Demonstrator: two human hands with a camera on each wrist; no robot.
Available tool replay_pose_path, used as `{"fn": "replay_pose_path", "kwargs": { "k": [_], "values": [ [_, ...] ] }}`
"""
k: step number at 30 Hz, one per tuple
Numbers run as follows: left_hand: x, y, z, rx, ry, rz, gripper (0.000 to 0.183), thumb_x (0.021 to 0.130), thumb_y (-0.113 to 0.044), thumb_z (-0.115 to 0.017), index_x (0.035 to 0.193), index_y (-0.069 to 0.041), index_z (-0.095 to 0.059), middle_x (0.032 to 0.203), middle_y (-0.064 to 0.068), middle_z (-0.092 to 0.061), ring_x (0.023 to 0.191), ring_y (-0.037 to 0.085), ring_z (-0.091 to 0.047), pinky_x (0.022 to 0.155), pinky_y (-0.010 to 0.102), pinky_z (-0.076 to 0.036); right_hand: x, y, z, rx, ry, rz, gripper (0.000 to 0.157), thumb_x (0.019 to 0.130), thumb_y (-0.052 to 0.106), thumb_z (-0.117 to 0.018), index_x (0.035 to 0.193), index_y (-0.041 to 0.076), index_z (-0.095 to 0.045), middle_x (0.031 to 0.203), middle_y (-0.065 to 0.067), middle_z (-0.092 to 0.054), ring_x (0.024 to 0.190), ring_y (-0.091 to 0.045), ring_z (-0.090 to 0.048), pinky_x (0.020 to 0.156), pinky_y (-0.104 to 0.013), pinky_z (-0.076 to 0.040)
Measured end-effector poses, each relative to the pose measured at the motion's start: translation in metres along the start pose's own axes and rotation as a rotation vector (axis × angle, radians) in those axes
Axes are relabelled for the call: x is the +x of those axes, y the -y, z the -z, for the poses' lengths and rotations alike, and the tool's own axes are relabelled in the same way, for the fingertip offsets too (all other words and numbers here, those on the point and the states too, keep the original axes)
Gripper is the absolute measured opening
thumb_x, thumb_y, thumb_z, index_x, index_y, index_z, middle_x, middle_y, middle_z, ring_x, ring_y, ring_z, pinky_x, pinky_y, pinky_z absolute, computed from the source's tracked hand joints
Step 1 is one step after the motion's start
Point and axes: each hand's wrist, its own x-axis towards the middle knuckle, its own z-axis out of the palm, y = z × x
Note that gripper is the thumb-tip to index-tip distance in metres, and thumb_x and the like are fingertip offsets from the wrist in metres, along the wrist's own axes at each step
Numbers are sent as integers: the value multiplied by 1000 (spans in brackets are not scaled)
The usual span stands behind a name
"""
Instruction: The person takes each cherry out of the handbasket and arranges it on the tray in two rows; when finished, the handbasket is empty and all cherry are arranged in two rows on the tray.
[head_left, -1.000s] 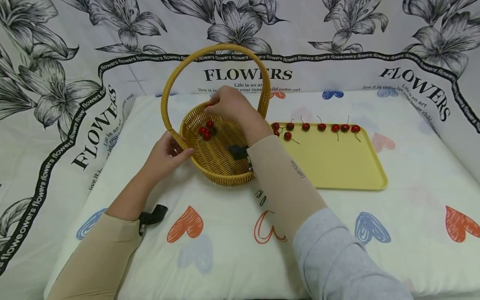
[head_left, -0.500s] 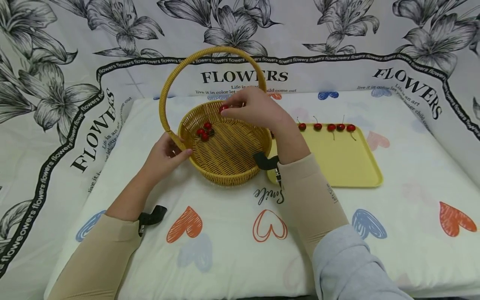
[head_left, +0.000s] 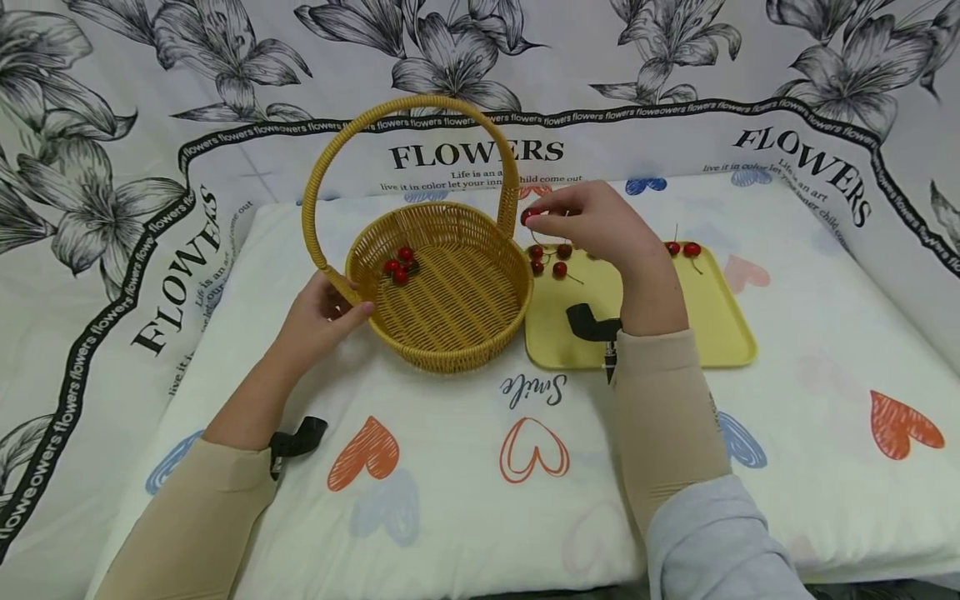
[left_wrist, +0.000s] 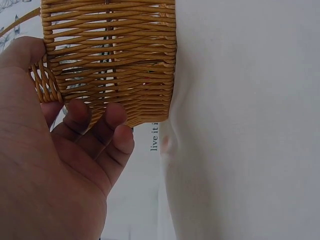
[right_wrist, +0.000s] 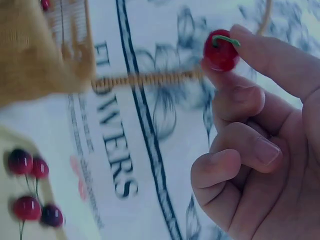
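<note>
- The red cherry (head_left: 527, 216), pinched by the right hand (head_left: 603, 221), has been moved from above the wicker basket (head_left: 450, 360) towards the yellow tray (head_left: 723, 346).
- The basket is still gripped at its handle's base by the left hand (head_left: 311, 321).
- Thus one cherry is already taken out; the clustered cherries (head_left: 401, 277) are left inside.

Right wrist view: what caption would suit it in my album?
A right hand pinches a green-stemmed red cherry, with a woven basket at upper left and four cherries at lower left.
</note>
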Motion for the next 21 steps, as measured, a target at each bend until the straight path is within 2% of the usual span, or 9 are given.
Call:
{"fn": "replay_pose_path", "kwargs": {
  "k": [3,7,12,16,18,21],
  "values": [
    [-1,-2,0,-2,-1,7,39,95,-5,-72,123,6,-48,115,16,-59,87,15,-54,71,19,-47,-2,-17,10,29,6,-62,44,96,49,-70,130,22,-71,119,-3,-67,81,-25,-55,66,-34,-47],
    [-1,-1,0,-2,0,3,38,95,-5,-72,123,6,-49,114,17,-60,87,17,-54,71,19,-47,-2,-42,20,21,1,-134,48,95,51,-70,131,19,-71,122,-2,-67,91,-22,-56,78,-37,-47],
    [-1,2,0,1,0,3,38,94,-2,-72,124,6,-50,113,17,-59,85,16,-53,70,19,-46,-4,-73,27,-3,-8,-217,51,96,51,-68,132,16,-70,118,-11,-66,96,-29,-50,83,-44,-43],
    [0,4,0,16,-3,4,36,94,0,-71,123,8,-50,113,17,-58,85,18,-52,69,19,-46,-3,-93,27,-11,36,-284,51,96,49,-69,134,14,-68,131,-11,-61,105,-31,-48,87,-45,-41],
    [1,4,0,27,-5,5,36,94,1,-70,123,9,-49,112,18,-57,86,19,-52,70,20,-45,-1,-100,26,-15,69,-318,53,96,48,-70,136,13,-66,142,-10,-56,114,-33,-46,93,-48,-42],
    [1,5,0,34,-3,9,36,95,1,-69,122,10,-49,112,18,-57,86,21,-52,70,20,-45,1,-108,22,-25,102,-374,53,95,46,-72,136,14,-66,149,-12,-49,124,-37,-46,103,-54,-39]
  ]
}}
